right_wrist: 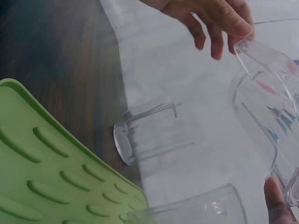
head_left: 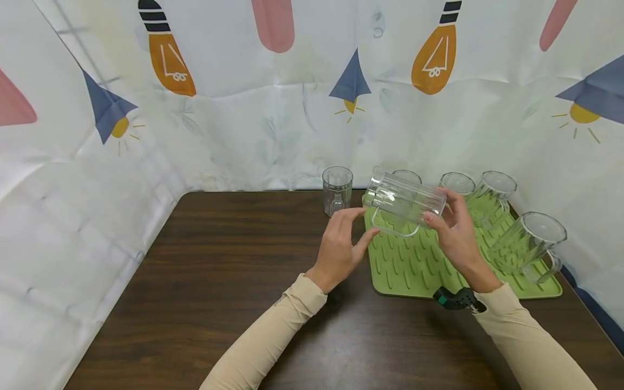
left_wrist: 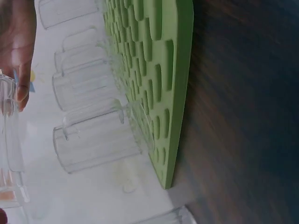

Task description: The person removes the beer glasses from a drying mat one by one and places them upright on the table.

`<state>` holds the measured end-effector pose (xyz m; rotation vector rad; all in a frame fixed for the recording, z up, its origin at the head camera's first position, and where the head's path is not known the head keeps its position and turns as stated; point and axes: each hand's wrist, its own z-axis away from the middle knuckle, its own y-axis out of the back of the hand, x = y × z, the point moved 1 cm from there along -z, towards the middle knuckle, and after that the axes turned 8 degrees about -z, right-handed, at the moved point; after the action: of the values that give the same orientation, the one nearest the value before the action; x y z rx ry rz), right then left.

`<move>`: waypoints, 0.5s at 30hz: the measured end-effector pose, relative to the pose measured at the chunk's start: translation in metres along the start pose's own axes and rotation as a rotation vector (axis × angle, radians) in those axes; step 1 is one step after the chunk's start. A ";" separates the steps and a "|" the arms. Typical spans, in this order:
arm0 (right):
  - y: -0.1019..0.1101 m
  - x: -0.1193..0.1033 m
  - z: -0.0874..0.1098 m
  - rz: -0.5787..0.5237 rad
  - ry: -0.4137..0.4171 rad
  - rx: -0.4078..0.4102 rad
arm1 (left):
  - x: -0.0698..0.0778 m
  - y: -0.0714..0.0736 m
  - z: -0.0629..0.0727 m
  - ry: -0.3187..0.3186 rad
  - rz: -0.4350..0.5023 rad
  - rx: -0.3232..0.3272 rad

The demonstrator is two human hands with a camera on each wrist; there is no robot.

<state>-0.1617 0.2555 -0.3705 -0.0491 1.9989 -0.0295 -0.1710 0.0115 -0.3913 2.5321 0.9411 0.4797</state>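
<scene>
A clear glass mug [head_left: 404, 195] is tipped on its side in the air above the green ridged mat [head_left: 404, 265], its handle hanging down. My right hand [head_left: 458, 233] grips the mug around its right end, thumb on the near side. At the other end is my left hand [head_left: 338, 249], fingers extended and thumb apart from them. The right wrist view shows a digit of the left hand [right_wrist: 219, 18] touching a corner of the handle, with no grip around it. Only a fingertip of the left hand shows in the left wrist view.
Several glass mugs stand on the mat, including one at the right [head_left: 526, 244] and one behind it [head_left: 489, 197]. Another glass mug [head_left: 337, 189] stands on the dark wooden table [head_left: 234, 271] left of the mat. A printed white curtain [head_left: 273, 130] hangs behind.
</scene>
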 end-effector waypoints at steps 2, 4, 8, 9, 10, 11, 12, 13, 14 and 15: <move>-0.001 -0.001 -0.001 -0.003 -0.001 0.005 | 0.000 -0.001 0.002 0.068 0.069 -0.034; -0.002 -0.002 -0.001 -0.006 -0.005 0.011 | 0.000 -0.001 0.004 0.151 0.145 -0.073; -0.004 -0.003 -0.002 -0.016 -0.016 0.021 | 0.002 -0.002 0.007 0.308 0.302 -0.131; -0.005 -0.004 -0.002 -0.017 -0.020 0.023 | 0.002 -0.002 0.007 0.338 0.339 -0.141; -0.005 -0.004 -0.002 -0.022 -0.025 0.025 | 0.003 -0.003 0.008 0.365 0.375 -0.150; -0.006 -0.005 -0.002 -0.026 -0.027 0.027 | 0.003 -0.004 0.009 0.393 0.415 -0.159; -0.007 -0.005 -0.003 -0.035 -0.029 0.027 | 0.004 -0.005 0.010 0.423 0.459 -0.173; -0.007 -0.006 -0.003 -0.044 -0.029 0.029 | 0.004 -0.005 0.011 0.453 0.509 -0.186; -0.008 -0.006 -0.003 -0.058 -0.030 0.030 | 0.005 -0.006 0.011 0.486 0.562 -0.199; -0.009 -0.006 -0.004 -0.069 -0.030 0.031 | 0.006 -0.006 0.012 0.521 0.616 -0.214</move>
<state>-0.1624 0.2470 -0.3628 -0.0981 1.9657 -0.1034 -0.1649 0.0171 -0.4036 2.4977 0.1994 1.3876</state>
